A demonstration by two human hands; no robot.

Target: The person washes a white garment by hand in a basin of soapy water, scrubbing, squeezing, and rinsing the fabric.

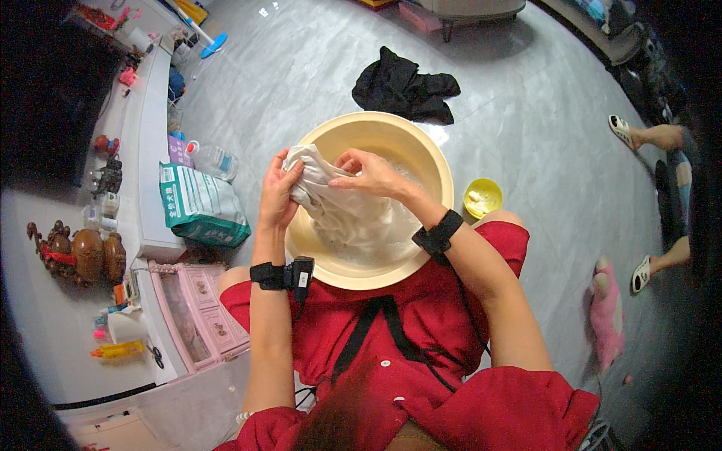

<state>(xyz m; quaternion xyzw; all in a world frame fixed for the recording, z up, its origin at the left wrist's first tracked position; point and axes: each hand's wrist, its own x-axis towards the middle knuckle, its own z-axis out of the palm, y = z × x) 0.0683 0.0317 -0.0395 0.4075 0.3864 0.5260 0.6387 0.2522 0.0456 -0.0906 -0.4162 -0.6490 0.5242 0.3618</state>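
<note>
A white wet cloth point(350, 217) hangs from my hands into a cream plastic basin point(437, 163) of sudsy water. My left hand point(282, 189) grips a bunched upper part of it over the basin's left side. Thumb and fingers of my right hand point(369, 172) are bent at the cloth's upper right edge; whether they pinch it is hard to tell. The cloth's lower part lies in the water. Right of the basin, near my knee, stands a small yellow bowl point(492, 194) with pale pieces in it. Beyond the basin a black garment point(403, 87) lies crumpled on the floor.
To the left stand a green and white bag point(200, 203), a clear plastic bottle point(217, 160), a white cabinet point(155, 225) and a pink drawer unit point(211, 315). At the right lies a pink plush toy point(606, 315), near another person's feet in slippers point(641, 274).
</note>
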